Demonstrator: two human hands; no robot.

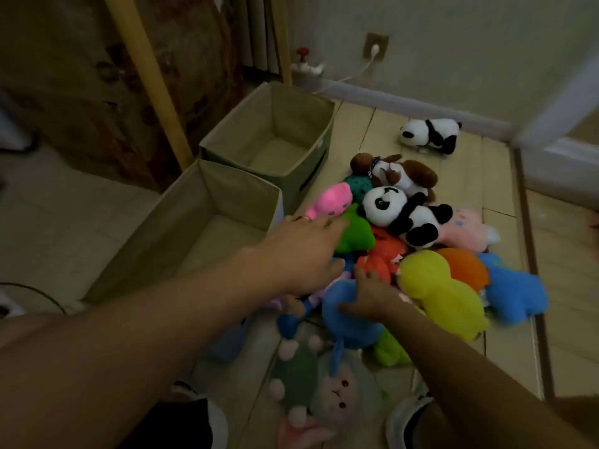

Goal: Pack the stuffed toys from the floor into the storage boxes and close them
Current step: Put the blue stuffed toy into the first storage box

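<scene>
Setting: a dim room with a pale plank floor (pixel 505 196), a white wall and baseboard behind, and a wall socket (pixel 376 47) with a white cable plugged in.
Right hand (pixel 372 294): fingers spread and curled over the top of a blue plush toy (pixel 348 314) at the near edge of the toy pile, palm pressed to it; whether the fingers have closed into a firm grasp cannot be told.
Left hand (pixel 304 254): open and palm-down, fingers stretched toward a green plush toy (pixel 355 234), fingertips touching or just short of it; nothing in its grasp.
Toy pile: heaped on the floor just right of the near box; a pink plush (pixel 330 202) and a panda (pixel 402 215) lie past the green toy, an orange-red plush (pixel 382 254) sits between the hands' reach and the panda, a yellow plush (pixel 444 299) and a second blue plush (pixel 515 296) lie to the right.
Farther toys: a brown-and-white dog plush (pixel 405 176) at the pile's far end; a lone second panda (pixel 431 132) well apart, near the baseboard.
Near toys: a pale bunny plush (pixel 337 396) and a dark green plush (pixel 298 374) lie closer to the person than the pile.
Storage boxes: the near box (pixel 162 254) stands open-topped, just left of the pile; the far box (pixel 240 131) stands open-topped directly behind the near box.
</scene>
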